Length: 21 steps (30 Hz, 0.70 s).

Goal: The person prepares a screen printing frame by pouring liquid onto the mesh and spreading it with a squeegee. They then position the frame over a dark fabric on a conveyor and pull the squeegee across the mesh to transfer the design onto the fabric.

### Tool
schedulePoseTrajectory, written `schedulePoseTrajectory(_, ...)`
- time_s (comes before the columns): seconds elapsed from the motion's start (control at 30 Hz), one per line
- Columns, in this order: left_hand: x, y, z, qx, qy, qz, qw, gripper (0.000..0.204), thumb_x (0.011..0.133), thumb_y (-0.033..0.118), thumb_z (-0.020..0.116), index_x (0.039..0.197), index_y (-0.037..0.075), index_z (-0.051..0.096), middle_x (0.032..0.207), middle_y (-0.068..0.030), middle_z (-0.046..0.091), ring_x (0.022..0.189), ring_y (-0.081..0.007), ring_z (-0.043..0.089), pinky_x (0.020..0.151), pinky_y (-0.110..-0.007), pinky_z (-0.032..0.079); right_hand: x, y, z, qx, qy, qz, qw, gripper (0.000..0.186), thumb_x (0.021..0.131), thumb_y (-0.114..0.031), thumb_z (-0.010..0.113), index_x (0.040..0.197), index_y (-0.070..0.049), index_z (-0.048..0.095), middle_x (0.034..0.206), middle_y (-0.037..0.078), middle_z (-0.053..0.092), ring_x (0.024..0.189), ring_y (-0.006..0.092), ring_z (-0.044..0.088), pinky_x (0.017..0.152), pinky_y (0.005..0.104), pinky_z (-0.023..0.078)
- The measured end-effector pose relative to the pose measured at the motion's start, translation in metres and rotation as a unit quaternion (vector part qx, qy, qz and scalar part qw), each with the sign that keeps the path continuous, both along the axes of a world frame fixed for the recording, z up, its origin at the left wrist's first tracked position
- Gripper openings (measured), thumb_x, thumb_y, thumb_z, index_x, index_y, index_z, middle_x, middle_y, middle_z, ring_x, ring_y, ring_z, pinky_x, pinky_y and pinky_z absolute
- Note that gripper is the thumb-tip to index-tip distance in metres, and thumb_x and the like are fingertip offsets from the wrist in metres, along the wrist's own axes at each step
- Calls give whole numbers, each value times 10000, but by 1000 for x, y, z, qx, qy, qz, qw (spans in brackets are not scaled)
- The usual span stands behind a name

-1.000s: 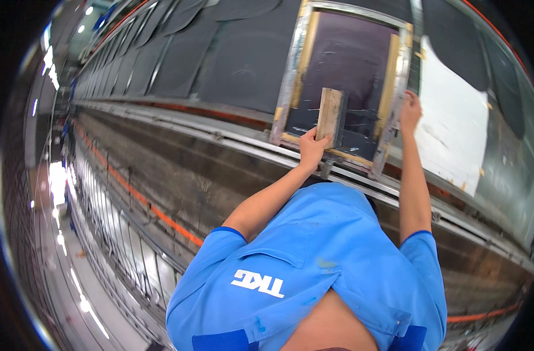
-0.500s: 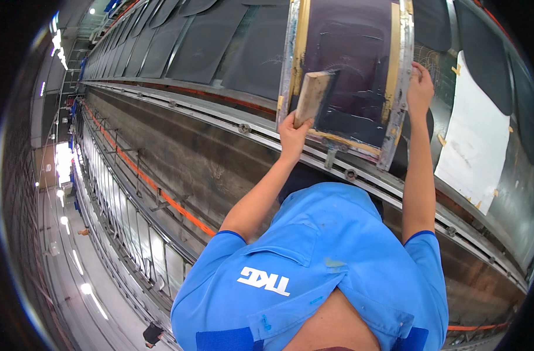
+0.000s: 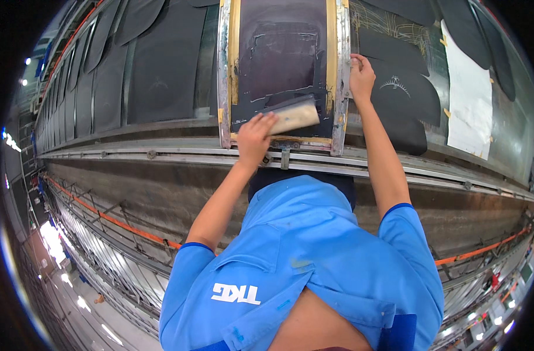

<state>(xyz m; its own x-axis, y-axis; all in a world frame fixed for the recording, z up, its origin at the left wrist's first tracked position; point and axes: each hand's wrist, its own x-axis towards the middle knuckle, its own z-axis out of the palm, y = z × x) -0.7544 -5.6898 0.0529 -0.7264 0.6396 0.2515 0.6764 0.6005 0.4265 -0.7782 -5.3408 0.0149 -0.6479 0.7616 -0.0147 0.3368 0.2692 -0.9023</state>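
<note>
The left hand [image 3: 255, 140] has its fingers wrapped tight around the left end of a wooden block with a dark edge [image 3: 296, 118], which sits tilted over the near end of the dark screen [image 3: 283, 67], inside the long frame [image 3: 340, 111]. The right hand [image 3: 362, 79] has curled fingers at the frame's right side, but I cannot tell if they pinch it. Farther out, black sheets [image 3: 164, 70] lie to the left, and a white sheet [image 3: 469, 88] lies to the right.
</note>
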Motion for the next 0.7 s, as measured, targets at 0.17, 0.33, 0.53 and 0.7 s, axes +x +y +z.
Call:
schedulePoseTrajectory(0.17, 3, -13, -17, -44, 35, -124, 991, 593, 717, 9, 687, 1273, 216, 685, 1331, 14, 661, 1218, -258, 609, 997, -417, 490, -8, -14, -15, 40, 33, -10, 999, 221, 981, -235, 592, 1091, -95, 723, 841, 145, 710, 794, 295, 687, 796, 392, 518)
schedulePoseTrajectory(0.33, -17, -50, 1, -41, -89, -118, 988, 625, 679, -71, 654, 1256, 166, 693, 1283, -34, 691, 1239, -296, 616, 1036, -415, 506, -6, -21, -24, 61, 30, -1, 998, 225, 981, -249, 591, 1083, -99, 724, 828, 141, 708, 782, 294, 684, 785, 391, 517)
schedulePoseTrajectory(0.53, -52, -73, 40, 98, -217, 95, 967, 398, 784, -30, 720, 1164, 86, 731, 1086, -118, 748, 1005, -267, 722, 877, -358, 551, -7, -26, -11, 69, 34, -16, 997, 222, 991, -272, 614, 1075, -109, 738, 700, 38, 627, 643, 134, 571, 643, 316, 467)
schedulePoseTrajectory(0.7, -89, -83, 22, 35, -256, 148, 955, 366, 790, 128, 793, 1138, 32, 731, 892, -159, 745, 812, -219, 717, 744, -329, 533, -16, -24, -29, 72, -4, -11, 997, 247, 991, -283, 575, 1090, -117, 729, 781, 128, 696, 759, 282, 673, 741, 403, 510)
